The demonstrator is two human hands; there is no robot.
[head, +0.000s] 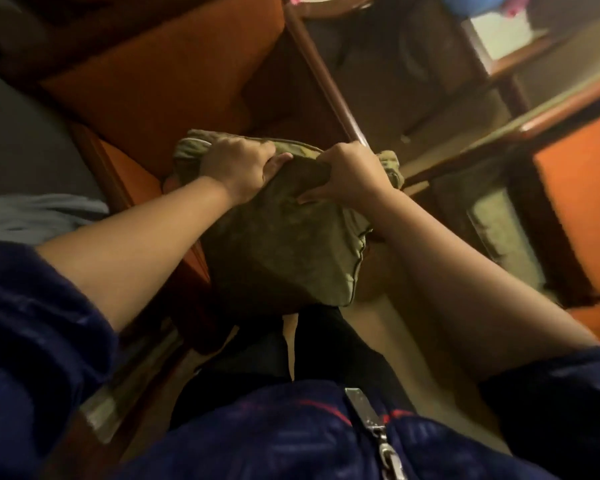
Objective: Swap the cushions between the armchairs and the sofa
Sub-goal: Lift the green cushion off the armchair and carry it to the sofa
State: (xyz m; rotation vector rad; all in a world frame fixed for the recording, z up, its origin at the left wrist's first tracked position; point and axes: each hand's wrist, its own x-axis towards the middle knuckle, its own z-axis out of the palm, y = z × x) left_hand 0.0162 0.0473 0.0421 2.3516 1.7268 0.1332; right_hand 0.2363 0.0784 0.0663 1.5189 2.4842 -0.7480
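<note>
An olive-green cushion (284, 244) hangs in front of me, held by its upper edge. My left hand (238, 166) grips that edge on the left and my right hand (349, 174) grips it on the right, both with fingers closed into the fabric. The cushion is over the front edge of an orange upholstered seat (167, 81) with a dark wooden frame. A second orange seat (582, 206) shows at the right edge. The view is tilted and blurred.
A wooden armrest rail (321, 67) runs diagonally behind the cushion. A grey surface (21, 147) lies at the left. Pale floor (378, 327) shows between the seats, with my dark trousers and blue jacket below. Colourful items sit at the top right.
</note>
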